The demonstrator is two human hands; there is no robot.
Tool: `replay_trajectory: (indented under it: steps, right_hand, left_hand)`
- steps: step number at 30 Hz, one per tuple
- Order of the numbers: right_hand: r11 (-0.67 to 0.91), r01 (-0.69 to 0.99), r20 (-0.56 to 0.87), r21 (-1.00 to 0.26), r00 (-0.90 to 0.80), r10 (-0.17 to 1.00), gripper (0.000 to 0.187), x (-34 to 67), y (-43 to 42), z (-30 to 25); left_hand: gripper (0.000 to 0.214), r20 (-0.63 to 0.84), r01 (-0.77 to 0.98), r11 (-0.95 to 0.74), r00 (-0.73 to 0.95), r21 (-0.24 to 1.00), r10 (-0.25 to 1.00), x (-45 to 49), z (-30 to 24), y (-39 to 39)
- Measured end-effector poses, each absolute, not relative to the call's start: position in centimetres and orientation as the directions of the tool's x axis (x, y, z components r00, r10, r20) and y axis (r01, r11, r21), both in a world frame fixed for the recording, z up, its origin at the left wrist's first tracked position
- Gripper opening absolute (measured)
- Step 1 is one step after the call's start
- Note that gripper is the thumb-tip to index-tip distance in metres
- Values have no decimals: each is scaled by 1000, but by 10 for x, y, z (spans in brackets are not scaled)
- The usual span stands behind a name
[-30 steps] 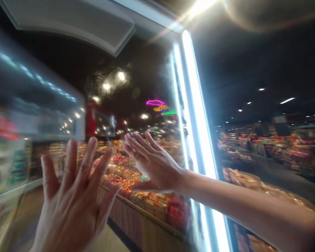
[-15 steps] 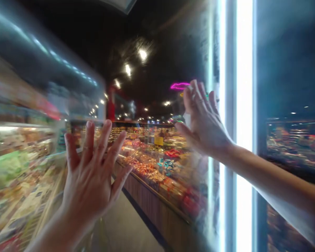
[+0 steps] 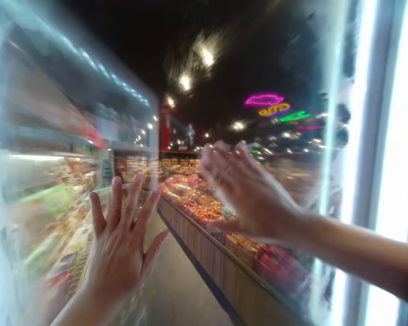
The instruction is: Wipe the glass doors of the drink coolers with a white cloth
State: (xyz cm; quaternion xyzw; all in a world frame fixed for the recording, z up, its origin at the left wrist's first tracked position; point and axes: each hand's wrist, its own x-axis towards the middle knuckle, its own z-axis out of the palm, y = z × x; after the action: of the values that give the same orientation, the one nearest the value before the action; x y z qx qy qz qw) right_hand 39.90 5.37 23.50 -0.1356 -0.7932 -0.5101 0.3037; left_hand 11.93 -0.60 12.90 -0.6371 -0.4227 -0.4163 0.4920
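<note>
My left hand (image 3: 117,240) is raised with its fingers spread flat, its back towards me, and holds nothing. It appears to rest against a clear pane with smears and reflections on it. My right hand (image 3: 241,190) reaches in from the right, blurred by motion, palm turned to the pane and fingers stretched. A white tissue or cloth lies under that palm, mostly hidden by the hand now; it showed beside the thumb earlier. Whether both hands touch the pane is hard to tell.
Bright vertical light strips (image 3: 357,163) stand at the right. Beyond the pane runs a wood-sided display counter (image 3: 204,240) heaped with packaged goods, along a pale aisle floor (image 3: 177,276). Blurred lit shelves (image 3: 47,199) line the left. Neon signs (image 3: 274,108) glow overhead.
The view has swung left, so the light strips shift right. My right hand has moved left and lower across the pane, closer to my left hand, which stays spread in nearly the same place.
</note>
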Motion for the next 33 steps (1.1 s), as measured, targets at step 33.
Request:
replay_trajectory:
  steps: [33]
  right_hand:
    - [252,336,392,907,-894,-217,101,109,44,311]
  left_hand:
    - [79,982,989,-72,136,-127,133,25,-3,-5]
